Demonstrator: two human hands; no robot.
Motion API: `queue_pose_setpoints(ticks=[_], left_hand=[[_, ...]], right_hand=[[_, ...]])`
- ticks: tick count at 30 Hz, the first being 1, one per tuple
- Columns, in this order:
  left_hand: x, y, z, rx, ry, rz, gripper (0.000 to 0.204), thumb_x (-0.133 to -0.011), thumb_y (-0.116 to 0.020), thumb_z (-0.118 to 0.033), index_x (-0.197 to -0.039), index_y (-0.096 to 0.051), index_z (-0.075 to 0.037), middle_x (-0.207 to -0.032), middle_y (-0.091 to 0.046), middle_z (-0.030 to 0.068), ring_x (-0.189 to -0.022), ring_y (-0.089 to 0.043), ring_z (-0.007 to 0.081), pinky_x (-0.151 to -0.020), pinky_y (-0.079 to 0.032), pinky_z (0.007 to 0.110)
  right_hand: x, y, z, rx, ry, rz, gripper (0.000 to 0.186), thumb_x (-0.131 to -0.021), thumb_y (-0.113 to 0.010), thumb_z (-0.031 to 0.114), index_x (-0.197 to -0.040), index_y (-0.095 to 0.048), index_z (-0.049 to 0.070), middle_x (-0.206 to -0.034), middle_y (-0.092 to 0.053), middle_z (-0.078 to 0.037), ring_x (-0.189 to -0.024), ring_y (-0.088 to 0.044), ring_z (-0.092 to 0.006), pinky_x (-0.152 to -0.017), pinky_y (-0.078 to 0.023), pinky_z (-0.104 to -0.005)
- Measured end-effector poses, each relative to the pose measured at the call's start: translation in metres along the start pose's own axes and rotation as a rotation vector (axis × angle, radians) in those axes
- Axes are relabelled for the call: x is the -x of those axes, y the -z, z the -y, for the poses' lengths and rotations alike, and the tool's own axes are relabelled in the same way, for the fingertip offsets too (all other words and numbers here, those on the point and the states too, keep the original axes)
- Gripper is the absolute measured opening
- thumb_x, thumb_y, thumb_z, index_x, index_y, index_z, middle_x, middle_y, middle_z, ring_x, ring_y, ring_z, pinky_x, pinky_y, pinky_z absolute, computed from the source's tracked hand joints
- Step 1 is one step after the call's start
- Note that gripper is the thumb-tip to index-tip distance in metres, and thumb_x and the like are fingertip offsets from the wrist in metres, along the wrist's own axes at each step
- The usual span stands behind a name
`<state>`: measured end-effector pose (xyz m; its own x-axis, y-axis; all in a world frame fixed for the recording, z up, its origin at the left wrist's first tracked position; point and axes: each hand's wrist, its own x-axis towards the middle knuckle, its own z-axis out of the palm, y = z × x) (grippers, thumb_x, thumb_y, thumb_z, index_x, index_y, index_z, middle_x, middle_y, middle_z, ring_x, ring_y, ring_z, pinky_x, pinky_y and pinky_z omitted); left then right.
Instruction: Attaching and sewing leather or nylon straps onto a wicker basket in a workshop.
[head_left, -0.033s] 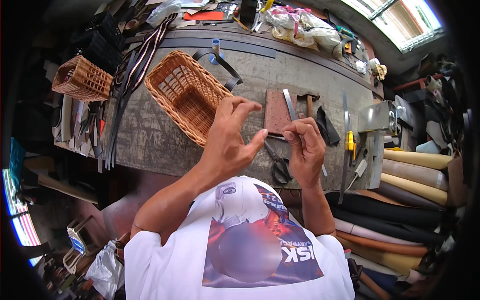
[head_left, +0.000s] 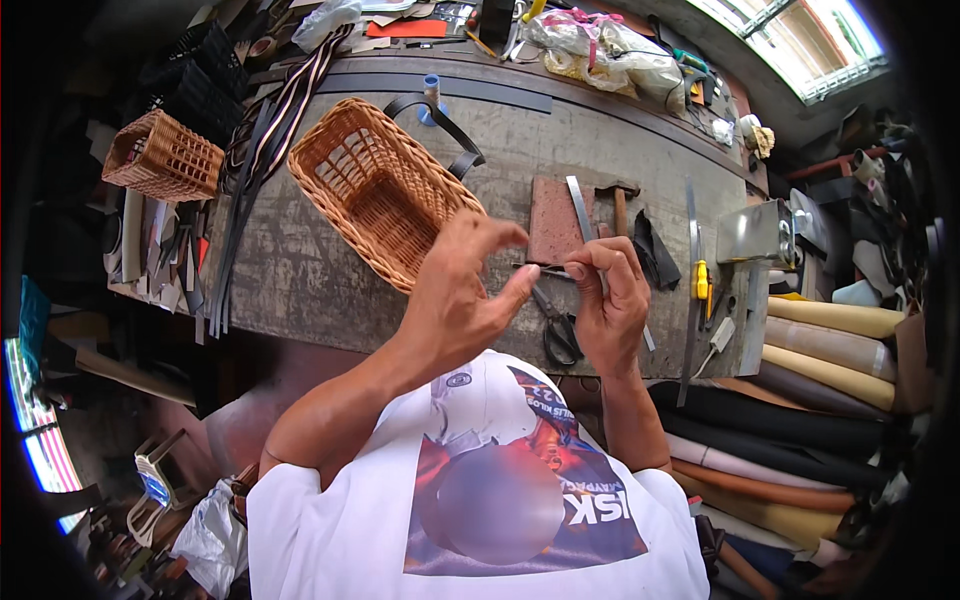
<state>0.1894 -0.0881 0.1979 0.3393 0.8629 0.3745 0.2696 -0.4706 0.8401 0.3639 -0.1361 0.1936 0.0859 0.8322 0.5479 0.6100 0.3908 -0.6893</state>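
Wicker basket (head_left: 380,205) tilted on the grey surface (head_left: 290,290), two bare hands at work beside it.
The basket lies left of centre, its open top showing, a black strap (head_left: 463,136) curving from its far side near a blue spool (head_left: 431,88). The left hand (head_left: 462,285) overlaps the basket's near right edge, thumb and fingers spread apart; whether it touches the rim I cannot tell. The right hand (head_left: 612,300) has thumb and fingertips pinched together over a metal strip (head_left: 579,208); whether it grips anything I cannot tell. Beyond the hands lie a reddish slab (head_left: 552,215) and a hammer (head_left: 620,208); between them and the shirt, black scissors (head_left: 563,340). Farther right sits a yellow-handled tool (head_left: 701,281), then stacked rolls (head_left: 830,318).
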Motion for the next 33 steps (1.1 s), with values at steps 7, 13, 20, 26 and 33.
queue_pose_setpoints(ticks=[7, 13, 20, 26, 33], left_hand=[[0.017, -0.002, 0.002, 1.092, 0.967, 0.359, 0.031, -0.098, -0.055, -0.024, -0.105, -0.066, 0.003, -0.092, -0.068, 0.0108, -0.084, -0.067, 0.0174, -0.071, -0.059, 0.032], [0.014, 0.01, 0.006, 1.043, 1.009, 0.367, 0.02, -0.089, -0.067, -0.01, -0.101, -0.066, 0.006, -0.09, -0.068, 0.0139, -0.079, -0.069, 0.0188, -0.068, -0.061, 0.031], [0.011, 0.026, 0.015, 0.463, 0.689, 0.659, 0.017, -0.09, -0.059, -0.009, -0.091, -0.068, 0.005, -0.074, -0.067, 0.0105, -0.067, -0.063, 0.0111, -0.057, -0.051, 0.028], [0.002, 0.026, 0.002, 0.023, 0.542, 0.618, 0.012, -0.086, -0.065, -0.005, -0.089, -0.068, 0.006, -0.075, -0.067, 0.0081, -0.069, -0.064, 0.0115, -0.056, -0.048, 0.026], [0.021, 0.008, 0.004, 0.087, 0.288, 0.296, 0.013, -0.079, -0.069, 0.002, -0.092, -0.07, 0.003, -0.087, -0.069, 0.0121, -0.075, -0.067, 0.0175, -0.064, -0.053, 0.027]], right_hand=[[0.03, -0.019, 0.006, 0.269, 0.274, -0.026, 0.023, -0.073, -0.074, -0.002, -0.093, -0.064, 0.004, -0.087, -0.049, -0.006, -0.074, -0.053, -0.0221, -0.061, -0.046, -0.0343], [0.047, -0.026, 0.003, 0.189, 0.242, 0.053, 0.025, -0.075, -0.073, -0.001, -0.096, -0.062, 0.004, -0.097, -0.047, -0.008, -0.096, -0.056, -0.0269, -0.076, -0.049, -0.0361], [0.052, -0.035, -0.007, -0.256, 0.109, 0.311, 0.025, -0.081, -0.063, -0.008, -0.102, -0.052, -0.001, -0.133, -0.043, -0.021, -0.111, -0.056, -0.0395, -0.089, -0.051, -0.0442], [0.059, -0.044, -0.004, -0.156, -0.031, 0.289, 0.025, -0.084, -0.061, -0.007, -0.105, -0.049, 0.0, -0.099, -0.052, -0.016, -0.069, -0.06, -0.0335, -0.053, -0.05, -0.0405], [0.056, -0.042, -0.003, -0.111, -0.007, 0.151, 0.023, -0.086, -0.059, -0.006, -0.104, -0.048, 0.001, -0.09, -0.054, -0.015, -0.068, -0.059, -0.0319, -0.052, -0.048, -0.0388]])
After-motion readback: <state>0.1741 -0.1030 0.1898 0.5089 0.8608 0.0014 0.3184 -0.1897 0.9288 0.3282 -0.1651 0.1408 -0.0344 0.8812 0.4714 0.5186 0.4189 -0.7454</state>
